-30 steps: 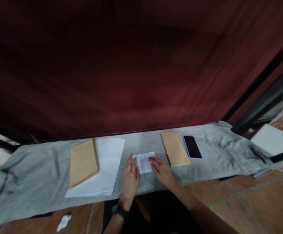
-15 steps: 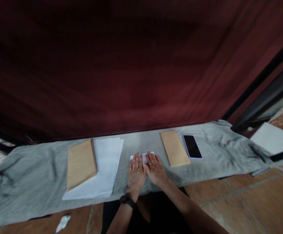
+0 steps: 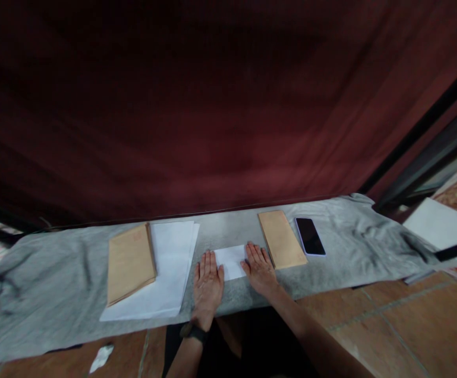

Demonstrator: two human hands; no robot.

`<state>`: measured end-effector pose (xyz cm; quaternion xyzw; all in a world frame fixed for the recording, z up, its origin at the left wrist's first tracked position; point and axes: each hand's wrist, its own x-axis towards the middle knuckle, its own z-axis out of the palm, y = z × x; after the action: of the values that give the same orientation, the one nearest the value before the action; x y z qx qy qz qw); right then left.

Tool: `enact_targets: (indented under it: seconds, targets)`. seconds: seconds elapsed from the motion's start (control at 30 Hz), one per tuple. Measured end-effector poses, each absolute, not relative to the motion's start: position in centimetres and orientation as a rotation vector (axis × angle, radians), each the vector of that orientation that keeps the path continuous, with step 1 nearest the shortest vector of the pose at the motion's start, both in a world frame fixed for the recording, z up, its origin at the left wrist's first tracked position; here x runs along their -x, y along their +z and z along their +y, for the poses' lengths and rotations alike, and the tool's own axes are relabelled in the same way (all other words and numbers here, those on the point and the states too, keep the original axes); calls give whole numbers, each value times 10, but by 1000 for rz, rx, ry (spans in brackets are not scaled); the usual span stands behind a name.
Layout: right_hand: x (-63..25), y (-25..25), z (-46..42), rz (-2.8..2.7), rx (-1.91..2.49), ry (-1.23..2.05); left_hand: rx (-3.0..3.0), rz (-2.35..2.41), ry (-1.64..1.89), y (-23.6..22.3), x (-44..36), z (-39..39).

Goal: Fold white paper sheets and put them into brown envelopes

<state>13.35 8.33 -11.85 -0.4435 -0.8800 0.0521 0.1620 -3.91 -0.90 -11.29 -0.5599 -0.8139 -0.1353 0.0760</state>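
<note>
A small white folded paper (image 3: 231, 262) lies flat on the grey cloth in front of me. My left hand (image 3: 208, 281) rests palm down at its left end, fingers stretched out and pointing away from me. At the paper's right end my right hand (image 3: 260, 270) is laid flat too, its thumb toward the paper. The middle of the paper shows between the two hands; its ends are partly covered. Just right of my right hand is a brown envelope (image 3: 282, 240), close to the fingertips.
Brown envelopes (image 3: 130, 262) are stacked on large white sheets (image 3: 173, 262) at the left. A phone (image 3: 310, 237) with a pale purple edge lies at the right. Behind the grey cloth (image 3: 66, 278) rises a dark red surface (image 3: 228, 131). A crumpled white scrap (image 3: 102, 358) is on the tiled floor.
My hands have slid apart, the left one leftward and the right one rightward, uncovering the middle of the folded paper. The envelopes, sheets and phone have stayed in place.
</note>
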Motion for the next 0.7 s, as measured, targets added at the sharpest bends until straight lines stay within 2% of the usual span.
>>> enact_targets:
  seconds: [0.27, 0.37, 0.5, 0.7]
  targets:
    - [-133, -117, 84, -2514, 1270, 175, 1610, -2422, -512, -108, 38, -14]
    - [-133, -118, 83, -2506, 1274, 169, 1757, -2343, -541, -104, 20, -7]
    - [-133, -120, 83, -2499, 1268, 149, 1985, -2307, -490, -104, -5, 6]
    - [-134, -122, 83, -2493, 1247, 124, 1920, -2375, -429, -110, 0, 3]
